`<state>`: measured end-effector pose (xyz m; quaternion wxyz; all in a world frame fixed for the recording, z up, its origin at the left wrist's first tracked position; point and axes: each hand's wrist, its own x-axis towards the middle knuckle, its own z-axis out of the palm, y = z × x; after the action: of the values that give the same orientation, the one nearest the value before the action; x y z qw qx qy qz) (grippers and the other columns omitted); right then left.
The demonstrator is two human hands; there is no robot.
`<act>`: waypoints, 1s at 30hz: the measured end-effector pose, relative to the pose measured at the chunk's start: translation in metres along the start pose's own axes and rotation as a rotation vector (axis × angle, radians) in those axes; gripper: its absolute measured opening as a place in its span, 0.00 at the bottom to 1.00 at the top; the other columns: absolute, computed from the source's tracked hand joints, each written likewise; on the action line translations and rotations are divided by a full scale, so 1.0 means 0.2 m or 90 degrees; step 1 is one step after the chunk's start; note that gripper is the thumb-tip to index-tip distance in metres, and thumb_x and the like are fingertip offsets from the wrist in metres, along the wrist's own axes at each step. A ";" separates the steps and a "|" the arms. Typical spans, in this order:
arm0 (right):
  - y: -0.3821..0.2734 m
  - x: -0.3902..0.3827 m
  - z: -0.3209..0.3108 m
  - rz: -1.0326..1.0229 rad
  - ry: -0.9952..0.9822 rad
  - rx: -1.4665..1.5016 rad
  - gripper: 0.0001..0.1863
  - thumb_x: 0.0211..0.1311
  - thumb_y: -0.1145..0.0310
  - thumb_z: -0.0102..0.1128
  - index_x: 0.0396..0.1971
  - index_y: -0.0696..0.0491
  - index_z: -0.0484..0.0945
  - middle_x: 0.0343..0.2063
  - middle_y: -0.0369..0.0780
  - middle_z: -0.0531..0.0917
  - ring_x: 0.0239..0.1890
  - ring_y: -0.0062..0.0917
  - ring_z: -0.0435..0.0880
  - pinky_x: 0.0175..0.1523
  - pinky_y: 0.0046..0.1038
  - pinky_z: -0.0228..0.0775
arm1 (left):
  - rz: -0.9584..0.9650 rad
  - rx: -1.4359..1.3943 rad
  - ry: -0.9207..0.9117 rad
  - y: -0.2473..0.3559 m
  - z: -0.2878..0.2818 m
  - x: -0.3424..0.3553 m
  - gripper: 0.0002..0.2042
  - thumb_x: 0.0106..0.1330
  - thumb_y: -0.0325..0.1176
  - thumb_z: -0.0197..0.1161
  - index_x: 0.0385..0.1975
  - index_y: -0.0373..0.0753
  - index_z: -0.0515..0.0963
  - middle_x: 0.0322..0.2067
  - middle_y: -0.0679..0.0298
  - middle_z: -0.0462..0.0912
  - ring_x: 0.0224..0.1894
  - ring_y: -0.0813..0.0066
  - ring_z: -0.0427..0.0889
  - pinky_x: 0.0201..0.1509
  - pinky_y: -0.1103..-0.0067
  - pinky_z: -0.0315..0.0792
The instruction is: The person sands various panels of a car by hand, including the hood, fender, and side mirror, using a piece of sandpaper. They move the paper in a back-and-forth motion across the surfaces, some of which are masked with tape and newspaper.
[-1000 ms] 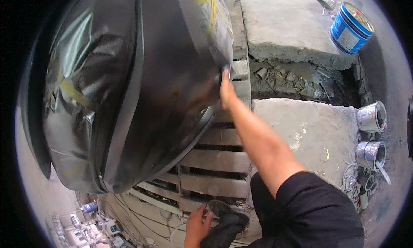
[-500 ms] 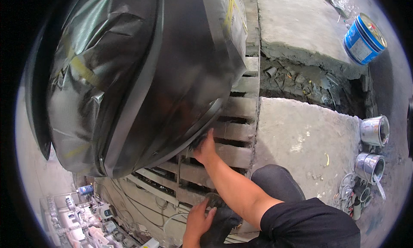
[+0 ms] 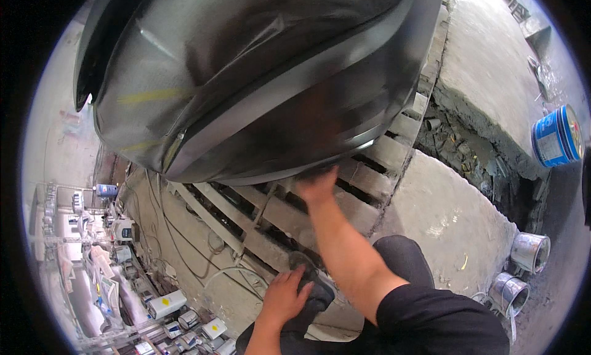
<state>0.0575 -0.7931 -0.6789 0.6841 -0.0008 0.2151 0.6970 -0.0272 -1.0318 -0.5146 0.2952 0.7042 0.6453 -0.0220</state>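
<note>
A dark, curved car body (image 3: 295, 115), partly covered in dark sheeting with strips of yellow tape (image 3: 148, 96), fills the top of the view. Low on its front, my right hand (image 3: 317, 186) reaches up to the underside of the bottom edge. Its fingers are blurred and hidden by that edge, so I cannot make out whether they hold anything. My left hand (image 3: 284, 298) rests on my bent left leg, fingers apart and holding nothing. The dark trouser knee of my other leg (image 3: 403, 256) is beside my right forearm.
Slatted boards with gaps (image 3: 363, 198) lie under the car. Right of them a rubble-filled pit (image 3: 468, 152) cuts the concrete floor. A blue can (image 3: 554, 136) and two metal tins (image 3: 530, 251) stand far right. Cans and boxes crowd a rack (image 3: 92, 244) at left; cables (image 3: 178, 250) run nearby.
My view has turned, so the car and floor appear rotated and shifted. My right hand is further right along the bottom edge of the car. My left hand stays on my leg.
</note>
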 end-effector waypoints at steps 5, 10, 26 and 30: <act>0.36 -0.12 -0.12 0.163 0.393 0.026 0.32 0.71 0.45 0.34 0.66 0.50 0.63 0.66 0.43 0.66 0.68 0.39 0.61 0.70 0.48 0.52 | -0.122 -0.034 -0.071 -0.06 -0.02 -0.01 0.23 0.65 0.41 0.61 0.57 0.34 0.73 0.45 0.45 0.81 0.49 0.46 0.79 0.54 0.63 0.72; 0.20 -0.27 -0.23 0.360 0.175 -0.136 0.33 0.71 0.45 0.40 0.64 0.54 0.63 0.64 0.43 0.68 0.69 0.39 0.61 0.71 0.49 0.50 | -0.195 -0.040 0.090 -0.19 -0.06 -0.03 0.24 0.65 0.41 0.61 0.57 0.34 0.72 0.44 0.45 0.81 0.48 0.48 0.80 0.53 0.64 0.73; -0.18 -0.67 0.42 0.600 0.023 -0.447 0.35 0.70 0.42 0.46 0.63 0.56 0.67 0.61 0.45 0.74 0.63 0.39 0.70 0.70 0.43 0.55 | -0.122 -1.245 0.092 -0.36 -0.01 0.26 0.29 0.65 0.43 0.66 0.62 0.33 0.69 0.54 0.59 0.78 0.56 0.69 0.77 0.61 0.68 0.70; -0.29 -0.64 0.35 0.649 0.049 -0.603 0.34 0.70 0.43 0.47 0.62 0.56 0.67 0.61 0.44 0.74 0.63 0.38 0.71 0.69 0.42 0.58 | -0.155 -1.046 -0.116 -0.24 -0.15 0.30 0.24 0.64 0.37 0.67 0.56 0.32 0.73 0.47 0.60 0.82 0.47 0.70 0.82 0.54 0.72 0.75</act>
<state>0.1425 -0.8947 -0.5950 0.1892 -0.2227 -0.1144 0.9495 -0.0718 -0.9654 -0.5340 0.7615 0.1853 0.5012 0.3668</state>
